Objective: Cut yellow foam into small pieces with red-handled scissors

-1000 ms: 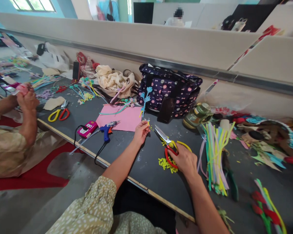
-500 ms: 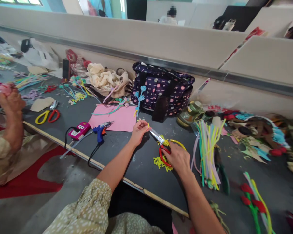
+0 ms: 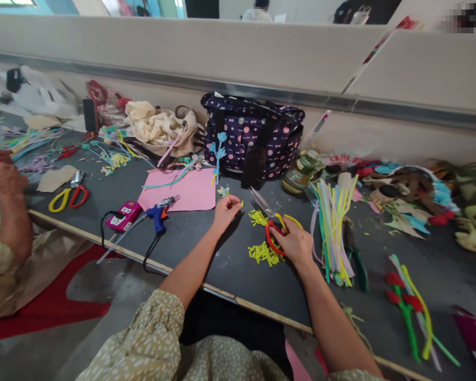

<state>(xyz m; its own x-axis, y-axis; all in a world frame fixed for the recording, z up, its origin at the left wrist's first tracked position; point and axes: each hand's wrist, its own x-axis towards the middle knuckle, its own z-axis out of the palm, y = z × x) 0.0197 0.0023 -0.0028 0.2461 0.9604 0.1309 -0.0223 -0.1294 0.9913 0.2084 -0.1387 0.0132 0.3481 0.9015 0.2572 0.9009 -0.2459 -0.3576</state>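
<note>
Between the fingertips of my left hand [image 3: 227, 212] is pinched a short piece of yellow pipe cleaner [image 3: 242, 203]. My right hand [image 3: 295, 239] grips a pair of scissors [image 3: 266, 205] with red and yellow handles. Their blades are slightly parted and point toward the polka-dot bag, to the right of the yellow piece and apart from it. Two small heaps of cut yellow pieces [image 3: 265, 253] lie on the dark table below and beside the scissors. A bundle of pastel pipe cleaners [image 3: 335, 233] rests just right of my right hand.
A blue glue gun [image 3: 157, 216], a pink box [image 3: 124, 216] and a pink sheet [image 3: 182, 193] lie left of my hands. Behind stand a polka-dot bag [image 3: 238, 129], a phone [image 3: 254, 166] and a jar [image 3: 301, 172]. At far left a co-worker's hands [image 3: 3, 180] are busy.
The scissors have come away from the yellow piece, moving right with my right hand, and the blades have parted. My left hand still pinches the yellow piece. The view has shifted slightly.
</note>
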